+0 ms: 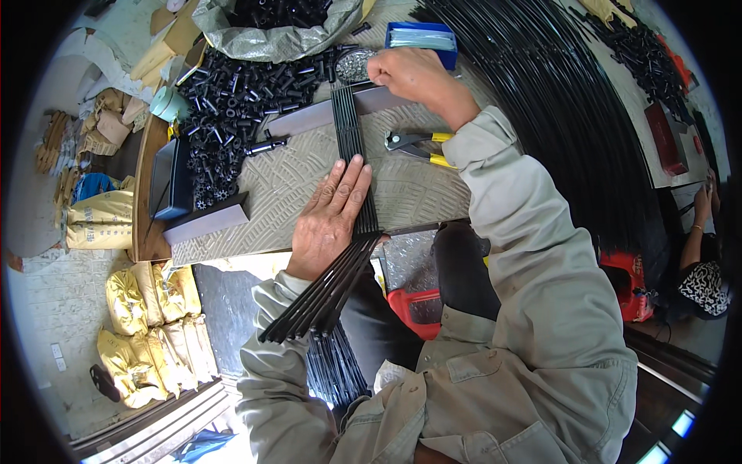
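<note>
A narrow row of thin black rods (348,124) runs across the work table (286,182) and hangs over its near edge, fanning out above my left sleeve. My left hand (323,236) presses on the rods with its fingers straight, its thumb tip showing on their right side. Beyond the rods' far end is a round dish of small shiny metal pieces (355,66). My right hand (417,73) is at the dish's right side, fingers curled into a pinch; what they hold is hidden. To the right lie pincers (417,147) with yellow handles.
Loose black tubular parts (239,100) are heaped at left, below an open sack (282,46). A blue box (421,39) holds pale strips. Long black rods (556,116) cover the right side. Metal angle strips (301,117) lie on the table. At far right, another person's arm (699,209) shows.
</note>
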Motion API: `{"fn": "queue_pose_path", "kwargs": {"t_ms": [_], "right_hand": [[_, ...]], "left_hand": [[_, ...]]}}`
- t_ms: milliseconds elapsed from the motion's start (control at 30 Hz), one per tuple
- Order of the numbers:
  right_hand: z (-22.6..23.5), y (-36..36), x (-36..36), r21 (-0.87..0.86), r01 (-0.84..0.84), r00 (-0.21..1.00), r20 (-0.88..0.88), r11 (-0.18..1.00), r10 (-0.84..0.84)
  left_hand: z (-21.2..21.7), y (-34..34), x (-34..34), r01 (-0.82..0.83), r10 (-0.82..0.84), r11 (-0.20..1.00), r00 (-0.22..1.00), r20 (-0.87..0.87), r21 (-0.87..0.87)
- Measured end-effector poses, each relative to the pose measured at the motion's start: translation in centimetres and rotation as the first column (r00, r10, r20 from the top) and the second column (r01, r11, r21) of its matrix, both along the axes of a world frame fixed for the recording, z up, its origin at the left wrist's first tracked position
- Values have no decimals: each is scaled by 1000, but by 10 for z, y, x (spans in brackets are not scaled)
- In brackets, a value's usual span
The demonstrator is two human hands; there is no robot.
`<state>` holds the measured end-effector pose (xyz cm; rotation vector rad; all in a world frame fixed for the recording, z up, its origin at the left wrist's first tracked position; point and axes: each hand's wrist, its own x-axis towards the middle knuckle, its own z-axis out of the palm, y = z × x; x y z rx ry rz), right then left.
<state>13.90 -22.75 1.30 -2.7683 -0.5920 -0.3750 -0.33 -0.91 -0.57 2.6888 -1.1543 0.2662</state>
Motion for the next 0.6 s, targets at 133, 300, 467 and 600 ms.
{"fn": "queue_pose_path", "kwargs": {"t_ms": [133,300,467,600], "right_hand": [[-6,2,7,214,-78,996,-17,974,84],[-21,4,30,355,-287,940,285,890,189],[20,-50,40,111,349,916,169,930,-364],[12,-72,73,-218,278,961,67,936,-270]], "left_hand": [[1,-1,0,-4,4,1000,1000,-12,-19],[1,0,-1,-12,12,1000,1000,16,-29],[6,2,-3,-32,32,999,998,48,3],[6,3,-3,37,-38,998,999,-15,-59]]}}
